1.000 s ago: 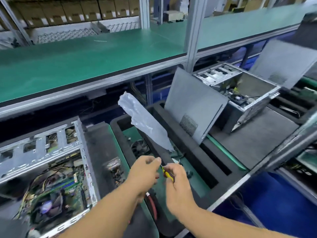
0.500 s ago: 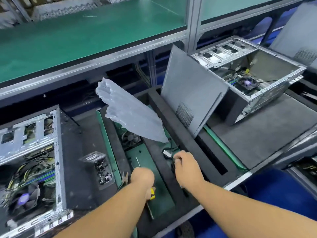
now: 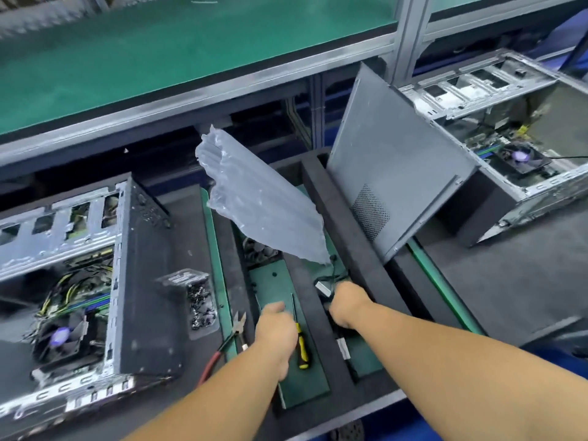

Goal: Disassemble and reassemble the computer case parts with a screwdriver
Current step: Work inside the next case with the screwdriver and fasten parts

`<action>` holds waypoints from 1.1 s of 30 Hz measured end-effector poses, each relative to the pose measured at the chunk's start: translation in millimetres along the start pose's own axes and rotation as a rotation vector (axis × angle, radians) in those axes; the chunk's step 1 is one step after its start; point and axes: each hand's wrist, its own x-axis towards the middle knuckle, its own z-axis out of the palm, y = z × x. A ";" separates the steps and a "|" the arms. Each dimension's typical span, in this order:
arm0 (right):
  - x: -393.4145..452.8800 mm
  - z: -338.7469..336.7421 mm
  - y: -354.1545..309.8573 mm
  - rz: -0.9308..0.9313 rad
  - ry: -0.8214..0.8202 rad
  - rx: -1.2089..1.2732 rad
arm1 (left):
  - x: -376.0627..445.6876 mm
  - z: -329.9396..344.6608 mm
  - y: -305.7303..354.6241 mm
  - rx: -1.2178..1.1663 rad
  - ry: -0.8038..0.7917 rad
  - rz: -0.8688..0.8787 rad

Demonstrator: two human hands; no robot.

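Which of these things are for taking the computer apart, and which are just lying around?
For the job:
- screwdriver beside the left hand
- open computer case
- side panel
- tray of screws

Just lying about:
- air-cushion bag
- red-handled pliers
- second computer case

Yellow and black on the screwdriver handle — shaft dark and thin. Red grips on the pliers. Green mat on the upper shelf, framed in silver-grey metal. Black foam tray, with green showing in its compartments. Flat grey on the leaning side panel, marked with a patch of fine dotted mesh. Bare silver metal on the left computer case; yellow, black and blue wires inside — same silver on the right computer case. Clear, ribbed air cushion. Small dark screws in a see-through bag.
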 end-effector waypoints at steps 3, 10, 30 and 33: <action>-6.7 -8.4 -0.5 -0.072 0.081 0.119 | -11.5 -10.0 17.1 0.007 0.033 0.122; -67.8 -64.5 -18.8 -0.315 0.334 0.801 | -47.2 -32.1 64.0 0.120 -0.051 0.377; -176.4 -145.1 -176.4 -0.369 -0.173 1.742 | -149.1 -170.5 140.6 -0.736 -0.096 0.510; -186.1 -143.2 -202.7 -0.357 -0.230 1.826 | -151.5 -204.7 137.8 -0.878 -0.097 0.456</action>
